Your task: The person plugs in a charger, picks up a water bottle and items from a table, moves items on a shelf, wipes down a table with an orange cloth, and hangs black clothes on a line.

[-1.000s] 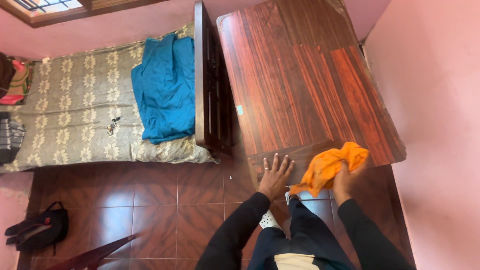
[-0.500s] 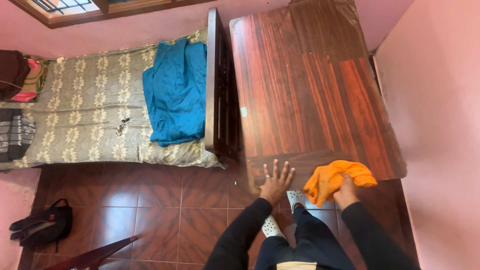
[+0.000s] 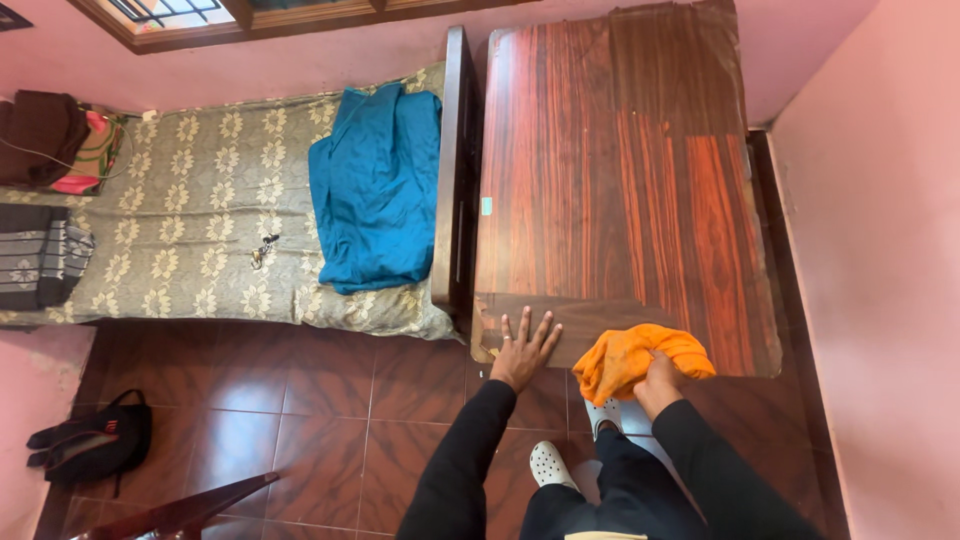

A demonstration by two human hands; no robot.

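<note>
Orange cloth (image 3: 640, 358) sits bunched at the near edge of the wooden table (image 3: 620, 180), at about 5 o'clock on its top. The right hand (image 3: 658, 383) grips the cloth from below, fingers curled shut into the folds. The left hand (image 3: 522, 350) lies flat on the table's near-left corner, at about 7 o'clock, fingers spread wide and holding nothing.

No container shows here; the bed (image 3: 200, 230) at 9 o'clock of the table carries a blue sheet (image 3: 375, 190), folded clothes (image 3: 40, 260) at its far left end and a small bunch of keys (image 3: 264, 250). A black bag (image 3: 95, 440) lies on the tiled floor (image 3: 300, 410) at 8 o'clock. White shoes (image 3: 550, 462) show below the hands.

Compared with half a second ago, the cloth has moved left along the near edge, drawing closer to the left hand, which has kept its place on the corner. The camera has also shifted, so the table looks squarer.
</note>
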